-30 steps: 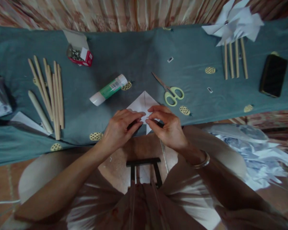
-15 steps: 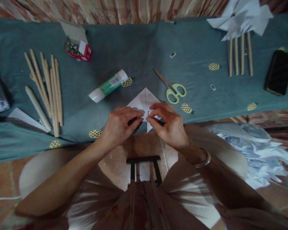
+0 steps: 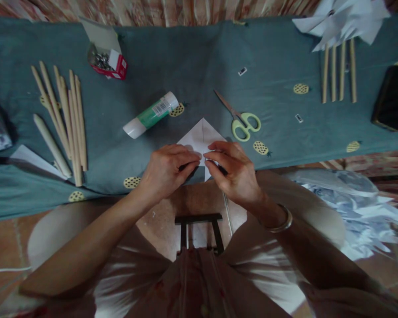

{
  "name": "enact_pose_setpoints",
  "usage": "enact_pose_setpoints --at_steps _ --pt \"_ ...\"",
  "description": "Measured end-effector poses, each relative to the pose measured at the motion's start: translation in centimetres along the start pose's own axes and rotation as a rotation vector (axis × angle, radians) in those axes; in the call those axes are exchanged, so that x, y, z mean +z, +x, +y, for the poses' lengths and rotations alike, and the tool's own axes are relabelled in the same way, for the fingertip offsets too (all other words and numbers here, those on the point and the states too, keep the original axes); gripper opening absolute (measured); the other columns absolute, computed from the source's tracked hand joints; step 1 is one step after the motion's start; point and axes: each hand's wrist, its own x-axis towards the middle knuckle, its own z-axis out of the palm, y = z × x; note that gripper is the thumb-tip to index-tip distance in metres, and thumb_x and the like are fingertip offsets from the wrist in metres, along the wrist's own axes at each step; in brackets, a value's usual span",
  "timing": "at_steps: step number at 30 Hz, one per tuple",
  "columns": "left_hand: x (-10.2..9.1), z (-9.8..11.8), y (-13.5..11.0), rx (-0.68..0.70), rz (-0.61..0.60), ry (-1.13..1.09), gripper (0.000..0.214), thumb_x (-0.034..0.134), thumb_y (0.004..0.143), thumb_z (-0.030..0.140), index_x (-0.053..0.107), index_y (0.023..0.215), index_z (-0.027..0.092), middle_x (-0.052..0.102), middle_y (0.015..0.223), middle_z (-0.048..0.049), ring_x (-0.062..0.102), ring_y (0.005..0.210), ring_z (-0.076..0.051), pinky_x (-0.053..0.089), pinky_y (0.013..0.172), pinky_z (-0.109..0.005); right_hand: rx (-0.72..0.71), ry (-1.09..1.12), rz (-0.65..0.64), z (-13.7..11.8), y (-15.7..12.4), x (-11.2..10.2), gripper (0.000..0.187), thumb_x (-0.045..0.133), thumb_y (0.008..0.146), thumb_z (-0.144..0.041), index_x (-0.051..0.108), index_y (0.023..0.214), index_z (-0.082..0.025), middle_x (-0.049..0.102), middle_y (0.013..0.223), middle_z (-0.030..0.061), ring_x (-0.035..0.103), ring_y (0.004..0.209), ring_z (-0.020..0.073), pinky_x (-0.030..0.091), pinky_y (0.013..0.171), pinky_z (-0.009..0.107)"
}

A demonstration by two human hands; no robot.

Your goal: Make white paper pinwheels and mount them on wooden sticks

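Note:
A folded sheet of white paper (image 3: pixel 199 134) lies at the table's near edge, one corner pointing away from me and a crease down its middle. My left hand (image 3: pixel 169 170) pinches it from the left, thumb and fingertips close together. From the right, my right hand (image 3: pixel 232 171) pinches the paper with thumb and index finger near the crease. The fingertips of both hands almost meet and hide the paper's centre. Beyond the paper lies a green and white glue stick (image 3: pixel 151 115); green-handled scissors (image 3: pixel 240 119) rest to its right.
Wooden sticks (image 3: pixel 71 119) lie at the left, near an open red box (image 3: pixel 114 66) of metal pins. White paper pinwheels (image 3: pixel 345 22) on sticks lie at the far right, above a dark phone (image 3: pixel 392 98). A bag of paper scraps (image 3: pixel 348 207) sits below the table's right side.
The view has shifted slightly, so the table items sit a little higher. My right fingertips have parted slightly at the paper's middle; both hands stay in nearly the same place.

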Motion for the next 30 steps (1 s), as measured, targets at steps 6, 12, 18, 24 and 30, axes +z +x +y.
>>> enact_pose_setpoints --at_steps 6,12,18,24,30 --pt "-0.1 0.1 0.2 0.010 -0.014 -0.005 0.021 0.055 0.095 0.026 0.076 0.095 0.021 0.076 0.088 -0.0037 0.070 0.082 -0.016 0.054 0.079 -0.028 -0.022 -0.030 0.004 0.0 0.0 0.1 0.018 0.055 0.093 -0.020 0.072 0.099 -0.020 0.067 0.110 0.0094 0.063 0.101 0.0226 0.052 0.093 0.042" --pt "-0.3 0.0 0.3 -0.020 -0.068 -0.007 0.021 0.055 0.094 0.027 0.075 0.095 0.022 0.075 0.089 -0.0034 0.069 0.081 -0.016 0.055 0.078 -0.029 -0.063 -0.061 -0.070 -0.1 -0.2 0.4 0.032 0.045 0.092 -0.011 0.069 0.112 -0.019 0.063 0.120 0.0123 0.058 0.106 0.0254 0.052 0.093 0.046" --pt "-0.1 -0.1 0.0 0.041 -0.035 0.040 0.018 0.057 0.094 0.025 0.073 0.098 0.018 0.072 0.089 -0.0058 0.068 0.080 -0.017 0.054 0.075 -0.030 -0.102 -0.093 -0.089 0.1 -0.3 0.8 0.034 0.041 0.093 -0.012 0.066 0.115 -0.020 0.060 0.126 0.0128 0.053 0.116 0.0279 0.048 0.098 0.050" --pt "-0.2 0.6 -0.1 0.144 -0.015 0.203 0.017 0.058 0.093 0.025 0.070 0.098 0.016 0.067 0.091 -0.0086 0.062 0.084 -0.021 0.052 0.071 -0.036 -0.097 -0.118 -0.069 0.3 -0.4 1.0 0.030 0.041 0.095 -0.014 0.066 0.111 -0.022 0.058 0.134 0.0115 0.051 0.123 0.0278 0.044 0.099 0.050" --pt "-0.3 1.0 -0.1 0.219 -0.035 0.322 0.019 0.052 0.097 0.024 0.070 0.097 0.016 0.069 0.093 -0.0054 0.058 0.085 -0.021 0.045 0.069 -0.035 -0.112 -0.124 -0.066 0.1 -0.5 1.1 0.031 0.039 0.096 -0.014 0.066 0.111 -0.020 0.061 0.132 0.0127 0.053 0.123 0.0271 0.044 0.097 0.049"
